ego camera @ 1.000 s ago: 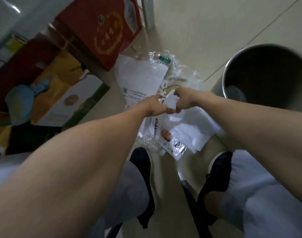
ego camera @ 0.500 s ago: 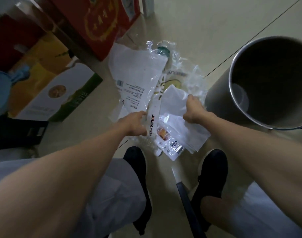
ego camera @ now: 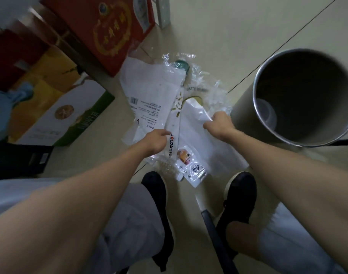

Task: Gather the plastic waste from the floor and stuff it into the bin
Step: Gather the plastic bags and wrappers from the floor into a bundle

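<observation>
A heap of plastic waste lies on the floor in front of my feet: a large white printed bag [ego camera: 151,91], a white bag [ego camera: 196,135], a small printed pouch [ego camera: 191,165], crinkled clear film [ego camera: 206,86] and a green-capped bottle [ego camera: 182,65] at the far end. My left hand [ego camera: 156,142] presses down on the heap's left side, fingers curled over a long white printed strip [ego camera: 174,123]. My right hand [ego camera: 218,123] grips the top edge of the white bag. The round metal bin [ego camera: 258,99] stands open at the right, close to my right hand.
Cardboard boxes line the left: a red one [ego camera: 109,30], a yellow one [ego camera: 48,76] and a white-and-green one [ego camera: 70,117], with a black box [ego camera: 20,159] in front. A white and dark handle [ego camera: 210,220] lies between my black shoes. Bare tiled floor stretches behind the heap.
My hands, together above the heap a second ago, have parted and dropped onto it. The left landed on the strip, the right took the white bag's edge.
</observation>
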A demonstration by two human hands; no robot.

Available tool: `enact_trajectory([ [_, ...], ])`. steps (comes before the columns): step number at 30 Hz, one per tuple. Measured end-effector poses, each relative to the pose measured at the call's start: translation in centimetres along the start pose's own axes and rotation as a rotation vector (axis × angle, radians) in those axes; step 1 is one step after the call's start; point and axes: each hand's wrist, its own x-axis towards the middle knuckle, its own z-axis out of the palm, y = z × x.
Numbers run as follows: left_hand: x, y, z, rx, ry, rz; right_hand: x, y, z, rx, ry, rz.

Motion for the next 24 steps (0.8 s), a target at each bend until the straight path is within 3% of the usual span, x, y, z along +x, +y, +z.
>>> enact_trajectory([
  [2, -2.2, 1.5, -0.4, -0.152, -0.012, 0.013, -1.8, -1.6, -2.0, 0.263, -0.131, 0.024],
  [7, -6.8, 4.6, -0.6, -0.583, 0.004, 0.106, -6.9, -5.8, -5.3, 0.731, -0.761, 0.032],
  [9, -7.4, 4.9, -1.0, -0.584, 0.071, 0.094, -8.1, -6.9, -4.8, 0.83, -0.826, 0.076],
  [12, -7.7, 3.8, -1.6, -0.565, 0.253, 0.077, -7.9, -7.2, -2.8, 0.982, -0.787, 0.149],
  [15, -8.6, 3.1, -2.1, -0.535, 0.319, 0.052, -7.7, -6.8, -1.5, 1.038, -0.721, 0.167],
  [19, -10.3, 2.4, -4.1, -0.382, 0.351, -0.013, -7.2, -6.0, -1.6, 0.819, -0.49, 0.177],
  [24, -11.2, 1.9, -8.8, -0.255, 0.421, -0.01, -4.8, -7.6, -0.3, 0.565, -0.24, 0.063],
])
